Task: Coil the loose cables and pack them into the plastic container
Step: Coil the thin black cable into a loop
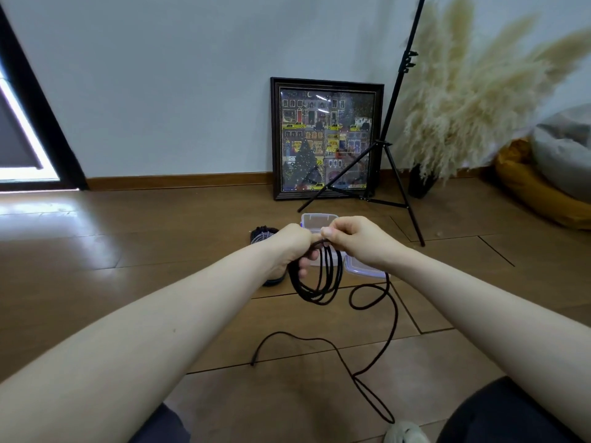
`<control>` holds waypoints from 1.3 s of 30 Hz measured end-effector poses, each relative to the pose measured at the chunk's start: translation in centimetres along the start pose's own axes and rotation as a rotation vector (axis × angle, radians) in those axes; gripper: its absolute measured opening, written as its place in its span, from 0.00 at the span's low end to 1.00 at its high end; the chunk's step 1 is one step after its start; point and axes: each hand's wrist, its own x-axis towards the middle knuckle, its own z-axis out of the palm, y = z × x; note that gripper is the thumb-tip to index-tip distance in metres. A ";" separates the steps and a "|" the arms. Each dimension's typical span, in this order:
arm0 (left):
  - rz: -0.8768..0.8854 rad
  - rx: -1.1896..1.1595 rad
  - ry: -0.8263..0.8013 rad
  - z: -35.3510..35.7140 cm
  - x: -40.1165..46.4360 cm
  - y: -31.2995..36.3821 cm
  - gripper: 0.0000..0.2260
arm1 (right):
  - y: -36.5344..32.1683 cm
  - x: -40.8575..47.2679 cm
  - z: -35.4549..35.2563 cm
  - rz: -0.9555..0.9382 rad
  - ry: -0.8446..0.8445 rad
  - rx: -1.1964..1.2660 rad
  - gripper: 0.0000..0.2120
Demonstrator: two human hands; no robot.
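Observation:
A long black cable [319, 282] hangs in several loops from my hands, held above the floor. My left hand [292, 247] grips the top of the loops. My right hand [348, 241] pinches the cable right beside it. The loose tail [391, 327] trails across the wooden floor toward me and ends at a plug on the left. Behind my hands stands the clear plastic container [318, 220], partly hidden. Its lid [364, 268] lies on the floor under my right wrist.
Another bundle of dark cables [262, 236] lies left of the container, partly behind my left hand. A framed picture [326, 139], a black tripod stand [388, 155], pampas grass and cushions line the wall. My knees show at the bottom edge.

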 end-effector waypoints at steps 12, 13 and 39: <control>0.040 -0.002 -0.293 -0.8 -0.7 1.2 0.17 | 2.5 -0.4 -2.8 0.079 0.001 0.191 0.11; 0.065 -0.012 -0.308 -0.7 -0.9 1.3 0.16 | 2.6 -0.4 -3.1 0.083 -0.020 0.232 0.12; 0.269 -0.157 0.256 0.1 0.6 1.5 0.18 | 1.4 0.1 -2.1 0.219 -0.188 0.495 0.17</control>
